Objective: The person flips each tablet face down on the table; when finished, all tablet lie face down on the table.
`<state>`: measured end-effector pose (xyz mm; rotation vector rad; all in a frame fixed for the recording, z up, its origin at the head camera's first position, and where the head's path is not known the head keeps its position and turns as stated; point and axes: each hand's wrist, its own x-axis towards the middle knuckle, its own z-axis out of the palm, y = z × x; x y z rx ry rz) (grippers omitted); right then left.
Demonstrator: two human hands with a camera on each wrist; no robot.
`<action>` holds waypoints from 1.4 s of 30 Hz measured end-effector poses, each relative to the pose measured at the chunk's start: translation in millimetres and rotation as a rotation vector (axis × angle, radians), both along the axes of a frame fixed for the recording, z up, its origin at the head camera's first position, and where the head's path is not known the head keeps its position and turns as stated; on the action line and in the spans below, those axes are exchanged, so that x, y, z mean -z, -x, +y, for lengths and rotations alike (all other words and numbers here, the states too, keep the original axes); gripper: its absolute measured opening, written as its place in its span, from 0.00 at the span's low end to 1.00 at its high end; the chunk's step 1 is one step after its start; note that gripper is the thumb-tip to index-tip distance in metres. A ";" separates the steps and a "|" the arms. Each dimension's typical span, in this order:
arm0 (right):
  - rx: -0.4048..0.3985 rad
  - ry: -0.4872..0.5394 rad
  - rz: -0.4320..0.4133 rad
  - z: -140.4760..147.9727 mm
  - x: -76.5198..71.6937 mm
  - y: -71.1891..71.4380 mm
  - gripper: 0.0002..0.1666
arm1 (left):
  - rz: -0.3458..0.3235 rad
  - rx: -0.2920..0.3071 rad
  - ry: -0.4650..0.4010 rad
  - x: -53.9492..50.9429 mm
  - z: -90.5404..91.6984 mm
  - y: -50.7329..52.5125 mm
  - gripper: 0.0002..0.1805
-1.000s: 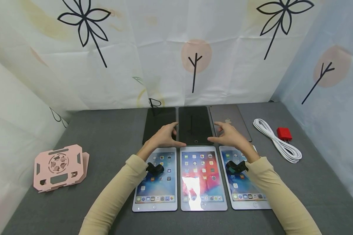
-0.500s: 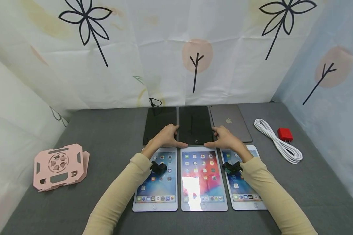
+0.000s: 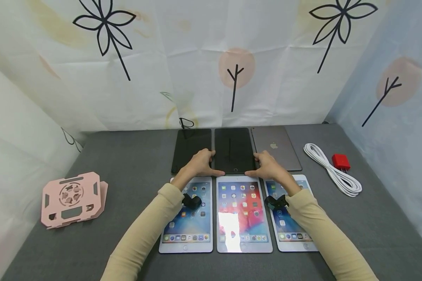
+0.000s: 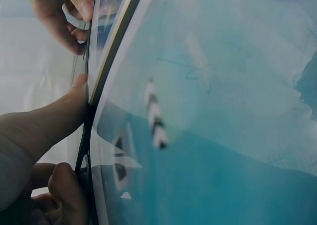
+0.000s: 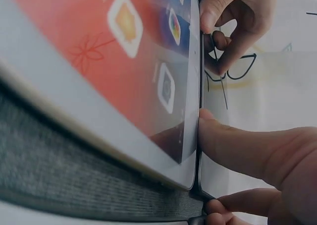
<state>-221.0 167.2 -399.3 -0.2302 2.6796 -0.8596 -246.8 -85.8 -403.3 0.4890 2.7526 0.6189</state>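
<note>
A black-screened tablet [image 3: 233, 150] lies flat in the middle of the far row. My left hand [image 3: 199, 164] grips its near left corner, thumb on the near edge and fingers along the side. At the near right corner my right hand [image 3: 268, 166] holds it the same way. Close by, a white tablet [image 3: 244, 199] with a lit pink-and-blue screen lies just in front. Both wrist views show the thumbs against the black tablet's thin edge, with the right thumb [image 5: 233, 140] and left thumb [image 4: 49, 123] plainly seen; the fingers are partly hidden.
Another black tablet [image 3: 190, 146] and a grey tablet [image 3: 276, 142], back up, flank it. White tablets [image 3: 193, 210] [image 3: 290, 224] lie beneath the forearms. A pink slotted stand [image 3: 72, 201] is at left; a coiled white cable [image 3: 332, 169] and red charger [image 3: 341, 161] are at right.
Both hands have come in to the middle black tablet's near corners, the right hand moving left off the grey tablet. The tablets have not visibly moved.
</note>
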 end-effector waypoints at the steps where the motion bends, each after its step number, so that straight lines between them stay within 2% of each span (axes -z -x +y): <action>1: 0.004 -0.003 -0.004 -0.6 -0.3 -0.1 0.53 | 0.001 -0.004 0.001 0.1 0.3 -0.5 0.53; 5: 0.030 0.004 -0.026 -2.9 -1.8 0.2 0.52 | 0.006 -0.010 0.018 0.3 2.0 -2.2 0.52; 12: 0.083 0.108 -0.085 -4.4 -1.2 1.4 0.54 | 0.021 0.001 0.054 -0.9 3.0 -4.4 0.50; 18: 0.098 0.205 -0.097 -0.8 -0.9 1.8 0.53 | 0.041 0.002 0.070 -2.1 3.8 -4.8 0.45; 22: 0.106 0.244 -0.109 1.0 -0.8 2.0 0.53 | 0.053 -0.016 0.059 -2.8 6.3 -6.6 0.48; 30: 0.149 0.320 -0.124 1.4 3.7 -0.9 0.53 | 0.081 -0.027 0.096 -5.7 13.4 -8.4 0.46; 42: 0.183 0.449 -0.111 3.0 3.4 -6.8 0.52 | -0.002 -0.014 0.070 -9.2 19.7 -6.1 0.44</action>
